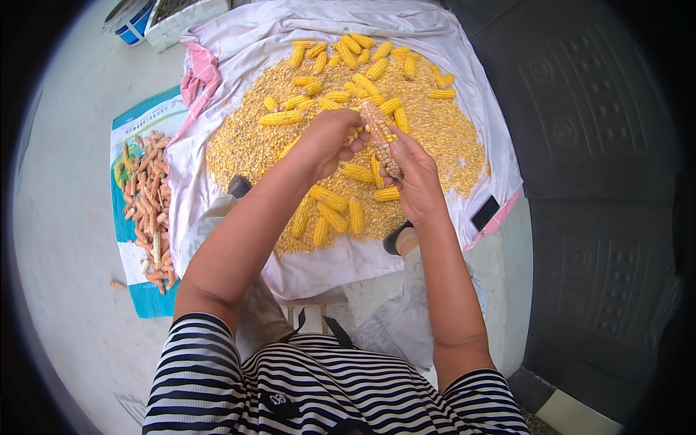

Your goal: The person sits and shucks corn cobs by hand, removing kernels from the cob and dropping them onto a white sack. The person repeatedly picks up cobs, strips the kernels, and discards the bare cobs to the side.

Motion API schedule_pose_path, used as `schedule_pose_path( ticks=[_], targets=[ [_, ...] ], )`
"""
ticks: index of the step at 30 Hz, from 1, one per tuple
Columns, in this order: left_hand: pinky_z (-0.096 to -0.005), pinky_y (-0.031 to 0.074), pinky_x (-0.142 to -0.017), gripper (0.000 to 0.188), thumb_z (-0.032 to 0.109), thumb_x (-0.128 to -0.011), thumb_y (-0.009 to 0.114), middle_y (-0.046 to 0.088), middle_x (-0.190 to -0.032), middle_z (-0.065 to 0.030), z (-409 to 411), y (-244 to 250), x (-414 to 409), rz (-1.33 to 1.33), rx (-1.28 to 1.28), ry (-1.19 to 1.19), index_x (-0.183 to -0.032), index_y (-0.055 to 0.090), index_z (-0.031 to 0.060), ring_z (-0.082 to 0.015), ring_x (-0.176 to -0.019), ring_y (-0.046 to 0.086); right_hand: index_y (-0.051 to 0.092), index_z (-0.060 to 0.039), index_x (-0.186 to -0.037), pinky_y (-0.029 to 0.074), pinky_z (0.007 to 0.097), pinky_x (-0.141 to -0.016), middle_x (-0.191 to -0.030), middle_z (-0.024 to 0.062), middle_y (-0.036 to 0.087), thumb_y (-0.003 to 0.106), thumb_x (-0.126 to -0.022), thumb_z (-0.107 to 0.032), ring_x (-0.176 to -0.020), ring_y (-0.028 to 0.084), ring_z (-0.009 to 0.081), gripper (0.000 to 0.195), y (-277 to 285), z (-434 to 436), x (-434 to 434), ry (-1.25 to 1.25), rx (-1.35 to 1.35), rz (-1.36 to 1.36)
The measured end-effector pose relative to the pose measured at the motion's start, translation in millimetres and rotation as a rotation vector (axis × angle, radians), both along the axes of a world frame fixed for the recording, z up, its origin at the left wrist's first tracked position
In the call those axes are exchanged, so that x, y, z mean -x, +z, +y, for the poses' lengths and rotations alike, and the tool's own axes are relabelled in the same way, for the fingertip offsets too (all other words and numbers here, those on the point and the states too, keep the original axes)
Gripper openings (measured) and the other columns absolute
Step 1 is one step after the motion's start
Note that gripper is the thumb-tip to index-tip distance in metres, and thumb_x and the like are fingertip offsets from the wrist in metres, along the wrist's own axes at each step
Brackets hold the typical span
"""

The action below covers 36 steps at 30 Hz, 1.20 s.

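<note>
My right hand (416, 176) grips the lower end of a partly shelled corn cob (376, 124), which is tilted over the corn pile. Its upper part is mostly bare and pinkish, while pale and yellow kernels stay on the lower part. Curled against the cob's left side is my left hand (334, 141), with a few loose kernels (352, 134) showing at its fingers. Beneath both hands spreads a heap of shelled corn kernels (250, 144). Whole yellow corn ears lie on it, such as one ear (281, 118) to the left and another ear (356, 215) nearer me.
A pale cloth (331, 269) lies under the corn. Bare cobs (149, 201) are piled on a printed sack (147, 304) at left. A dark phone-like object (485, 212) rests on the cloth's right edge. A dark embossed panel (592, 244) borders the right; a planter (185, 24) and bucket (130, 27) stand far left.
</note>
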State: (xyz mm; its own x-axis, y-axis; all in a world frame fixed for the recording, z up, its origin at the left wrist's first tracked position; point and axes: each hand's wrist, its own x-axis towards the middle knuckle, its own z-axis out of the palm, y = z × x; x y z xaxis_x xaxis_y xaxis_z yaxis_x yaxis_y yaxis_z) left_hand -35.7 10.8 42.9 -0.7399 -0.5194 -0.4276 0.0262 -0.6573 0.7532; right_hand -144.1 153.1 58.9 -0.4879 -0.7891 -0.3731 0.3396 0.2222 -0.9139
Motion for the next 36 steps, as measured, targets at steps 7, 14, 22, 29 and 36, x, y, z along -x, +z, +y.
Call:
schedule_pose_path(
  ticks=[7,14,22,29,36],
  targets=[
    [-0.0194,0.039,-0.05,0.033,0.032,-0.098,0.054,0.059,-0.097,-0.0068,-6,-10,5,-0.075,-0.076,0.107,-0.11,0.057,0.002,-0.0105,-0.072,0.056,0.053,-0.0052,-0.136,0.05,0.0249,-0.081,-0.119,0.0042,0.059,0.064,-0.095,-0.019,-0.1,0.056,0.0103,0.044,-12,-4,3,0.006,0.159,0.105],
    [-0.0384,0.036,-0.108,0.05,0.027,-0.101,0.046,0.046,-0.142,-0.0138,-23,-39,22,0.081,0.072,0.305,-0.145,0.038,0.0047,-0.0262,-0.128,0.047,0.051,-0.0019,-0.135,0.049,0.0283,-0.09,-0.117,0.0103,0.061,0.075,-0.08,-0.001,-0.107,0.058,0.0143,0.06,-19,-11,-1,-0.121,0.214,0.562],
    [-0.0354,0.027,-0.113,0.048,0.028,-0.096,0.056,0.049,-0.143,-0.0093,-16,-3,13,0.014,0.459,0.101,-0.14,0.051,0.0081,-0.0231,-0.134,0.042,0.057,-0.0083,-0.13,0.051,0.0344,-0.086,-0.104,0.0111,0.064,0.082,-0.067,-0.005,-0.1,0.06,0.0262,0.068,-15,-5,6,-0.114,0.1,0.984],
    [-0.0284,0.048,-0.092,0.034,0.017,-0.091,0.064,0.068,-0.114,-0.0056,-15,3,5,0.033,0.636,-0.28,-0.122,0.066,0.003,-0.0129,-0.104,0.061,0.06,-0.0081,-0.124,0.049,0.0379,-0.09,-0.108,0.011,0.064,0.08,-0.064,-0.003,-0.103,0.058,0.0295,0.063,-1,1,12,0.0,0.143,1.167],
    [-0.0248,0.051,-0.078,0.028,0.015,-0.087,0.068,0.068,-0.095,-0.0019,-12,6,-1,0.018,0.594,-0.348,-0.111,0.068,0.0006,-0.009,-0.086,0.062,0.055,-0.0061,-0.13,0.05,0.0343,-0.093,-0.112,0.0094,0.061,0.08,-0.066,0.005,-0.106,0.06,0.0221,0.069,0,4,20,0.024,0.153,0.931]
  ],
)
